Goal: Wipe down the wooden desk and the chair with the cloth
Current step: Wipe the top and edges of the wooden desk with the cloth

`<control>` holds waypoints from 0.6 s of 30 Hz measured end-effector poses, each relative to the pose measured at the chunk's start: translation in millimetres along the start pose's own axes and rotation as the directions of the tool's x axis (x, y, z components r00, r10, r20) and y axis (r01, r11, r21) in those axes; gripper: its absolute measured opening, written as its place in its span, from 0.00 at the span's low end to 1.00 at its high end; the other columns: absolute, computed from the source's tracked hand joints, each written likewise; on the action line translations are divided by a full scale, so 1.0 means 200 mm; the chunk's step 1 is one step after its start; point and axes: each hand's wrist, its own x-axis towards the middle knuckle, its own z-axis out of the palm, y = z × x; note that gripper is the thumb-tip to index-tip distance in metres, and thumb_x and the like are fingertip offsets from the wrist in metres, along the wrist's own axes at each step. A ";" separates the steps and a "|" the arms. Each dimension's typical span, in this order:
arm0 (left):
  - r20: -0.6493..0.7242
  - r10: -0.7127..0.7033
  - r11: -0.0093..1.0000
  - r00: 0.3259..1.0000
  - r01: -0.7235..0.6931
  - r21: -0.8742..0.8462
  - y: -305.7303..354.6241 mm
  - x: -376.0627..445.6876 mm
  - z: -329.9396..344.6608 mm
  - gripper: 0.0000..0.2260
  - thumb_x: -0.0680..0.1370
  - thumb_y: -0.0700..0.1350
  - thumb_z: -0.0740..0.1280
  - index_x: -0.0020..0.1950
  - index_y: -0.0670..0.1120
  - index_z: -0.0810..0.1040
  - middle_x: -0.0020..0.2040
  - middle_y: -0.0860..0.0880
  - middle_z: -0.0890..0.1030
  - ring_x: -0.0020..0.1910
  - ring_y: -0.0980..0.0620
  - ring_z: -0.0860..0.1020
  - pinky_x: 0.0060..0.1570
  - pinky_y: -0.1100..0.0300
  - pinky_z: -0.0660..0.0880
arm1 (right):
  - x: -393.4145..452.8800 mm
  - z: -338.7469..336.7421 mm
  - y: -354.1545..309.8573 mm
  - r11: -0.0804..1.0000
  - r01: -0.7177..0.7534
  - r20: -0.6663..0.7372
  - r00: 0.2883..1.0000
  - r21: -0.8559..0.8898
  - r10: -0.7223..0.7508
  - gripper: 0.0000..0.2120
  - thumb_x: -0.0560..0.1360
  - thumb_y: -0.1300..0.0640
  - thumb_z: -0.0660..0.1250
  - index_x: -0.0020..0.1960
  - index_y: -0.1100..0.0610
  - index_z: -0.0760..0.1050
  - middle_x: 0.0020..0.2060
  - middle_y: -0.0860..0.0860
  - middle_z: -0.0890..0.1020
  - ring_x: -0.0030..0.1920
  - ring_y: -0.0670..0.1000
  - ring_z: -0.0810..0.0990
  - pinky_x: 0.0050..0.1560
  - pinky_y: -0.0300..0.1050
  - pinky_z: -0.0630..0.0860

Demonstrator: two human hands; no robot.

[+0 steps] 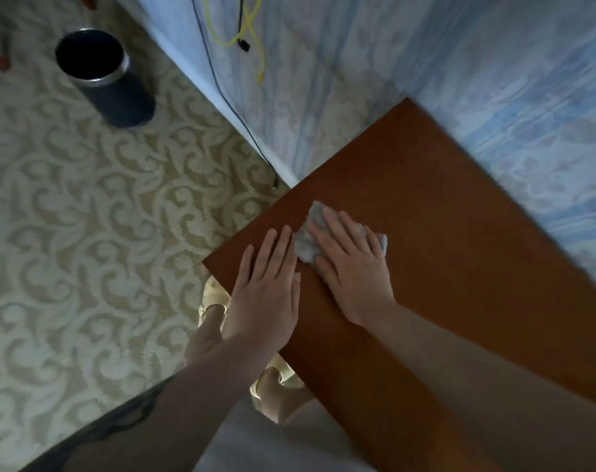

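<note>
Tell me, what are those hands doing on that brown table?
A person is wiping a wooden desk. The right hand lies flat on a crumpled grey cloth, pressing it onto the desktop near the desk's left corner. The left hand rests flat on the bare wood right beside it, fingers straight, holding nothing. On the patterned carpet behind stands a dark round bin, and cables hang along the wall. No chair is in view.

A home room — patterned carpet; blue wallpaper; wooden desk.
</note>
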 end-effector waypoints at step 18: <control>-0.031 -0.173 0.975 0.984 0.166 -0.149 -0.01 -0.35 0.05 0.26 0.83 0.53 0.47 0.79 0.43 0.53 0.80 0.48 0.52 0.79 0.51 0.47 0.75 0.51 0.49 | 0.45 -0.08 0.04 0.801 0.593 0.124 0.803 -0.078 -0.583 0.23 0.83 0.46 0.47 0.77 0.47 0.60 0.78 0.46 0.58 0.78 0.49 0.53 0.75 0.54 0.52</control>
